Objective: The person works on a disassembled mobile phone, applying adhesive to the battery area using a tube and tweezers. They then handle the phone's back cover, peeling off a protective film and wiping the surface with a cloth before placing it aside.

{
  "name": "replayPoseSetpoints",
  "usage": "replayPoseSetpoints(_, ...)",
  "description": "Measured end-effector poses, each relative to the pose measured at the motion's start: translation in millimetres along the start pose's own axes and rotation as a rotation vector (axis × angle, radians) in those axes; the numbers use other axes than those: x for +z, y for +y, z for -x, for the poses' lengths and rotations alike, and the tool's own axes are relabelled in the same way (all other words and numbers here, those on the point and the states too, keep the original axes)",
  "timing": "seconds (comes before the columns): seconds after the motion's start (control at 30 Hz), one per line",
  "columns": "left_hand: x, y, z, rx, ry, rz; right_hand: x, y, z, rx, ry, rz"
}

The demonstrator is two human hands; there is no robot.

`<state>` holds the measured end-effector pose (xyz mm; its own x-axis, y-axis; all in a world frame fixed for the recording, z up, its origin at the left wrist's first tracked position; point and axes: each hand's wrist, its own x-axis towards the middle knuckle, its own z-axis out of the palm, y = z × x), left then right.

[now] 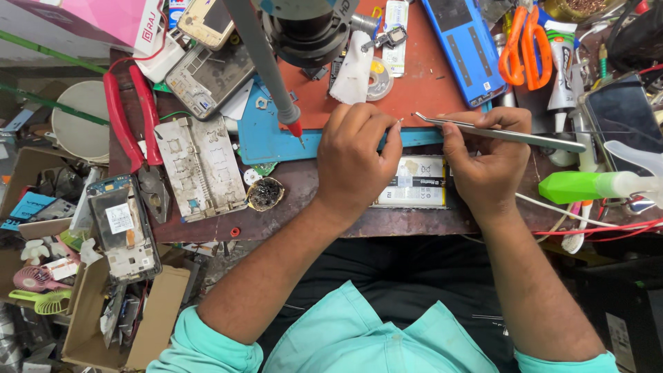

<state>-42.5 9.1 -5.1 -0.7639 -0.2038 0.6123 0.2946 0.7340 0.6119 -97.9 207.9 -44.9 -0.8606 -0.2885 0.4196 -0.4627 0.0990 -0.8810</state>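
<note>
My right hand (pixel 483 162) grips long metal tweezers (pixel 504 133) whose tips point left toward my left hand. My left hand (pixel 356 162) is closed, pinching something tiny at its fingertips near the tweezer tips; the item is too small to tell. Both hands rest over a blue work mat (pixel 276 138) on a cluttered wooden bench. A white phone battery (pixel 414 183) lies under and between the hands. A soldering iron with a grey shaft and red tip (pixel 276 83) hangs just left of my left hand.
Left lie red-handled pliers (pixel 128 117), a silver phone frame (pixel 200 169) and opened phones (pixel 124 228). Orange scissors (pixel 525 41), a blue phone (pixel 466 45), a glue tube (pixel 563 62) and a green spray bottle (pixel 587 185) sit right. Boxes of parts stand lower left.
</note>
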Motion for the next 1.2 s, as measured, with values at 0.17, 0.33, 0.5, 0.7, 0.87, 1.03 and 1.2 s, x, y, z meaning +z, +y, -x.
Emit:
replayPoseSetpoints(0.17,-1,-1,0,-0.002,0.004,0.024,-3,-1,4,-0.030,0.006,-0.067)
replayPoseSetpoints(0.33,-5,-5,-3,0.009,-0.039,0.041,-16,-2,9,0.007,-0.017,-0.140)
replayPoseSetpoints(0.5,-9,-10,-3,0.064,-0.064,0.057,-18,-4,13,-0.039,-0.023,-0.080)
replayPoseSetpoints(0.7,-11,-10,-4,0.106,-0.025,0.079,-11,-11,19,0.050,0.060,-0.023)
replayPoseSetpoints(0.87,-11,-10,-3,0.170,-0.014,0.089,-10,-4,29,-0.037,0.086,-0.018)
replayPoseSetpoints(1.03,-12,-13,-2,0.205,-0.060,0.113,-13,10,38,-0.030,0.160,0.036)
replayPoseSetpoints(1.2,-12,-13,-4,0.230,-0.090,0.116,-19,18,40,-0.026,0.134,0.024)
